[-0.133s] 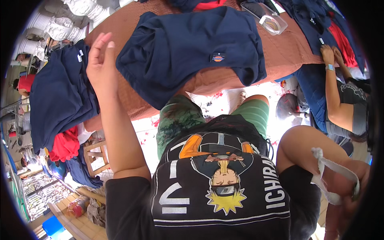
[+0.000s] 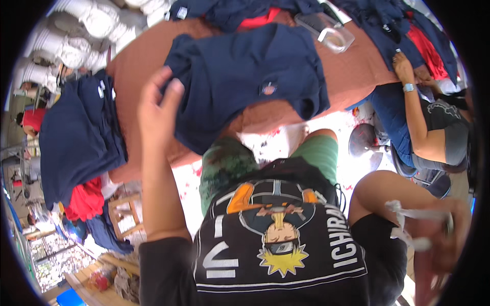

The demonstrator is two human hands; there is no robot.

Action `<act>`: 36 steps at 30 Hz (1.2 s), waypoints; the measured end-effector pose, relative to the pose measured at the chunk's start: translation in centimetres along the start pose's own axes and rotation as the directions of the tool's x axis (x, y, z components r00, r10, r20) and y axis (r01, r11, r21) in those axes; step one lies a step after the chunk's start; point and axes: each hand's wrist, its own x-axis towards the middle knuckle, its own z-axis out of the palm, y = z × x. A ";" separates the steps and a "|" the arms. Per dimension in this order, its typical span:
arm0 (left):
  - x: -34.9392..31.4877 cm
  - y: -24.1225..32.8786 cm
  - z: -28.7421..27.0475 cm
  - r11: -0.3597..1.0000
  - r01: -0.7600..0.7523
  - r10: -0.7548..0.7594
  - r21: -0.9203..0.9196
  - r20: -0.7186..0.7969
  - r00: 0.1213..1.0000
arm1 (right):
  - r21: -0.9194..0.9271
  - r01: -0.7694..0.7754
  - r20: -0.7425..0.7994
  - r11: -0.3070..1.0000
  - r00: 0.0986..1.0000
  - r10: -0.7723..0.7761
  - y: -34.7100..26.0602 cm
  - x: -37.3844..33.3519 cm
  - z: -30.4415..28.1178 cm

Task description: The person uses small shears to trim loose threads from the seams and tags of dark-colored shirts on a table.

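A dark navy work garment (image 2: pixel 224 76) with a small label lies spread on the cloth-covered table in front of me. My left hand (image 2: pixel 159 104) is at the garment's left edge, fingers apart and slightly blurred. Whether the fingertips touch the fabric I cannot tell. My right hand (image 2: pixel 451 239) is raised close at the lower right, smeared by motion. Its fingers look curled round something small and partly hidden, with a knotted white cloth strip (image 2: pixel 400 217) hanging from it.
Navy garments (image 2: pixel 76 132) are piled over the left side of the brown-covered table (image 2: pixel 135 61), red cloth (image 2: pixel 84 200) below. A clear plastic container (image 2: pixel 334 38) sits at the back right. A co-worker's arm (image 2: pixel 416 112) handles dark clothing at the right.
My left hand has moved right and nearer to me, from beside the garment to its left edge. My right hand has shifted slightly, swinging the white strip. The view has tilted a little.
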 end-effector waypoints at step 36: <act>-2.7 -6.0 4.8 0.835 0.029 -0.083 0.549 0.074 0.994 | -0.510 -0.495 0.126 0.704 0.766 0.630 29.1 -10.7 3.6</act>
